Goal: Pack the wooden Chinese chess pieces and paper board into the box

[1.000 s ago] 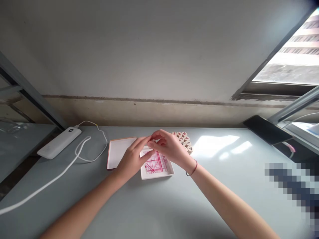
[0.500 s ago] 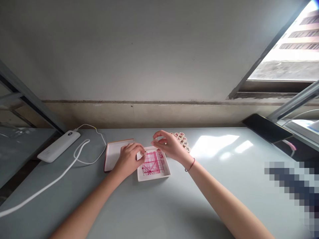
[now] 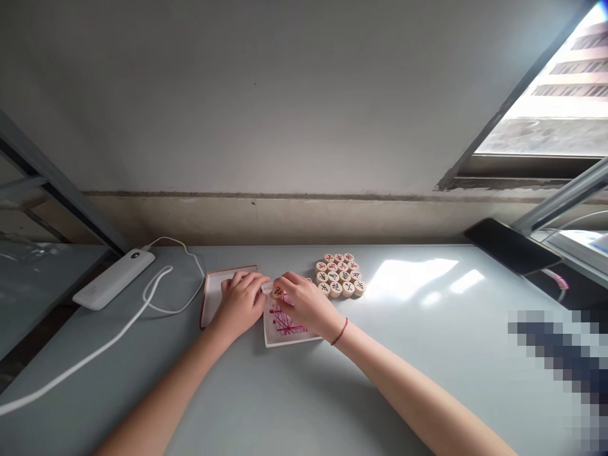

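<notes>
My right hand (image 3: 306, 304) reaches over a shallow white box (image 3: 269, 335) and grips a round wooden Chinese chess piece (image 3: 277, 292) near its upper left corner. Inside the box lies a sheet with a red printed line grid (image 3: 287, 326), partly covered by this hand. My left hand (image 3: 242, 297) is at the box's left edge, fingers curled together; what its fingertips hold, if anything, is hidden. Beneath and behind the left hand lies a box lid (image 3: 212, 291) with a reddish edge. To the right, several Chinese chess pieces (image 3: 335, 286) stand grouped in rows, with red and black characters.
A white power bank (image 3: 114, 278) with a white cable (image 3: 118, 332) lies on the left of the grey table (image 3: 266, 399). A dark phone (image 3: 513, 245) leans by the metal frame at the right. The wall (image 3: 304, 126) rises behind the table.
My right hand has moved left and down over the box, and a chess piece now shows in its fingers. The grouped pieces have come into fuller view. My left hand has shifted slightly left.
</notes>
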Demonstrator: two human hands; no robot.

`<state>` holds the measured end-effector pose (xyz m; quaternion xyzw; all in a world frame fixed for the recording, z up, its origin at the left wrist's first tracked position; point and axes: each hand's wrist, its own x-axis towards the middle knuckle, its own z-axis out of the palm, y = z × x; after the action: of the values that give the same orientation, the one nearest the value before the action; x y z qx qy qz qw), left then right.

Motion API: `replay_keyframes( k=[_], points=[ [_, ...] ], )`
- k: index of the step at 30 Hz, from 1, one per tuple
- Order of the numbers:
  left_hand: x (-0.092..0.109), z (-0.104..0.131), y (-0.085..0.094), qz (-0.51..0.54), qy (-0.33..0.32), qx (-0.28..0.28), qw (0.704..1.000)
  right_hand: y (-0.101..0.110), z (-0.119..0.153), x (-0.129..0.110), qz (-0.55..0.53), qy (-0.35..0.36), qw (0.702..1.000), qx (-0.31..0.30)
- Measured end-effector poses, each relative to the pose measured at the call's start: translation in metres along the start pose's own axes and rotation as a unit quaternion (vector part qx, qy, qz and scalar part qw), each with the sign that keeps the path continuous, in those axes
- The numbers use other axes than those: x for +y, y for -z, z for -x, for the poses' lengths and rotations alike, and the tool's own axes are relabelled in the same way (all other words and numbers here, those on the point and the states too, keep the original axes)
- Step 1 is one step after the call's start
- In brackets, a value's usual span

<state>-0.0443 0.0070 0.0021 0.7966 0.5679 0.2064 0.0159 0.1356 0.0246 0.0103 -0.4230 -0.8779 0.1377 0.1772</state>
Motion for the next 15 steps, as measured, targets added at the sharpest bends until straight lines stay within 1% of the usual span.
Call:
replay_keyframes(
  k=[4,11,15],
  points=[
    [-0.003,0.0,0.0,-0.008,-0.009,0.005,1.0,-0.006,0.001,0.0,0.049,-0.021,0.998,-0.015],
    [-0.002,0.0,0.003,0.008,0.004,-0.027,1.0,-0.011,-0.004,-0.008,0.066,-0.035,0.997,-0.027],
    [-0.001,0.0,0.003,0.013,0.006,-0.032,0.999,-0.011,-0.005,-0.011,0.069,-0.032,0.997,-0.024]
  ],
)
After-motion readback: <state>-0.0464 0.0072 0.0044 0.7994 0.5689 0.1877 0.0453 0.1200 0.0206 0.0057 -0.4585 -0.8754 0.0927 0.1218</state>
